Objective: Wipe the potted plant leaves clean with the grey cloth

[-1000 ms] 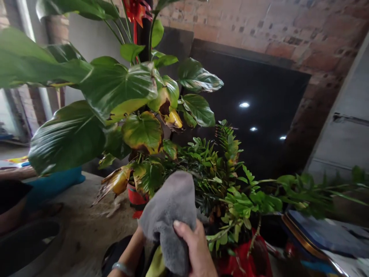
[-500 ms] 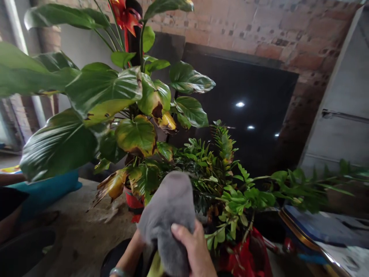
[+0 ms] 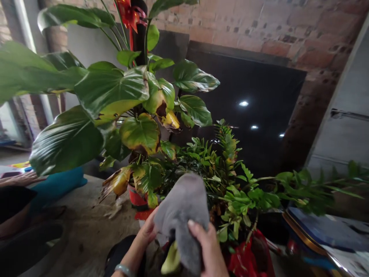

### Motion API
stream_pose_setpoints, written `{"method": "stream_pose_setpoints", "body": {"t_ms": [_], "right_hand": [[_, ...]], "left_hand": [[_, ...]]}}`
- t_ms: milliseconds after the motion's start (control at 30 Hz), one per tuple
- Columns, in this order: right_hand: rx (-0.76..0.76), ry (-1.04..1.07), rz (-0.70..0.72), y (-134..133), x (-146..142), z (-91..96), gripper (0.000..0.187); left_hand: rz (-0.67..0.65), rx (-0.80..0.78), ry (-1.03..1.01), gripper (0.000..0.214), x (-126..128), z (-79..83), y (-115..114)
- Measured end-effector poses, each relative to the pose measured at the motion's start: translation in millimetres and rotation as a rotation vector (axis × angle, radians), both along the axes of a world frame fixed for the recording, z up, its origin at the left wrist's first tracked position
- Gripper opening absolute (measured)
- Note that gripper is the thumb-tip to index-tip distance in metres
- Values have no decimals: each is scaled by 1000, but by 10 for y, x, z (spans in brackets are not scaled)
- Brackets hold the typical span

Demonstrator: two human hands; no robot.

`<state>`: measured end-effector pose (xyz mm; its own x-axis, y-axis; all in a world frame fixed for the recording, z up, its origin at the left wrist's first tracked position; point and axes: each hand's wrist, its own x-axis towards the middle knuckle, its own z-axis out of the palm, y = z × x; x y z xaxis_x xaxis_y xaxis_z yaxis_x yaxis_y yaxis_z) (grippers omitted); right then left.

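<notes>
Brickwork behind, grey fabric (image 3: 184, 200) held up among the houseplants

From where I stand, the brick wall (image 3: 276, 44) takes up the back of the room, with a large dark panel (image 3: 245, 84) leaning against it and reflecting spots of light. Before it spreads a broad-leaved plant (image 3: 112, 92), several lower leaves yellowed and browned at the edges. To its right grows a lower, bushy plant (image 3: 201, 154) with small leaves. Over at the far left, another person's hand (image 3: 23, 179) lies near a blue cloth (image 3: 62, 184), while a red plastic bag (image 3: 250, 256) sits low on the right. Under the big leaves I can make out part of a red pot (image 3: 137, 197).

The grey fabric, plush-looking, is raised in front of this greenery, between the worker's two hands. The left hand (image 3: 150, 227) grips its left edge, most fingers hidden behind it; the right hand (image 3: 210, 246) closes on the lower right, thumb pressed on top. Just beneath shows a yellow-green piece (image 3: 172, 258); I can't tell whether the two are joined. Smallest of all, a pale bangle (image 3: 122, 269) circles the left wrist.

To my eye, the step in hand is holding and arranging the fabric. Any next move calls for a steady two-handed grip and care around the folds.
</notes>
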<state>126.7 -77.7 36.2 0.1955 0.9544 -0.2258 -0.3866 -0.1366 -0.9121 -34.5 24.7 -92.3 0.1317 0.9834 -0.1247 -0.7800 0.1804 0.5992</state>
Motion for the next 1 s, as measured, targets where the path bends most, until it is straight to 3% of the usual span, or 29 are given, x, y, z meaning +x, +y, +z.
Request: {"method": "stream_pose_setpoints", "body": {"t_ms": [67, 133, 233, 300, 367, 467, 567, 633, 733, 867, 933, 1000], "right_hand": [[71, 55, -122, 219, 66, 221, 50], [74, 125, -191, 385, 60, 240, 49], [-89, 196, -85, 321, -57, -100, 42], [-181, 127, 17, 96, -121, -378, 37], [-186, 36, 60, -125, -105, -514, 37], [-137, 49, -2, -159, 70, -351, 43], [-31, 124, -133, 169, 238, -28, 50], [0, 177, -188, 369, 240, 60, 49], [-98, 246, -136, 343, 85, -114, 41], [-223, 192, -28, -113, -114, -421, 38], [-177, 126, -5, -233, -85, -348, 41], [-52, 63, -26, -167, 26, -135, 44]], "left_hand": [[-81, -29, 52, 27, 10, 4, -20], [-161, -49, 111, 36, 30, 30, -41], [-181, -67, 123, 40, 56, 80, -62], [-156, -114, 93, 35, 62, 106, -64], [-129, -159, 80, 30, 58, 126, -61], [-95, -148, 90, 26, 49, 145, -68], [-83, -129, 127, 27, 49, 157, -93], [-89, -126, 155, 29, 54, 164, -106], [-89, -131, 151, 24, 66, 178, -104], [-107, -162, 105, 21, 83, 210, -82], [-114, -179, 135, 20, 81, 228, -82], [-102, -176, 183, 19, 75, 239, -89]]}}
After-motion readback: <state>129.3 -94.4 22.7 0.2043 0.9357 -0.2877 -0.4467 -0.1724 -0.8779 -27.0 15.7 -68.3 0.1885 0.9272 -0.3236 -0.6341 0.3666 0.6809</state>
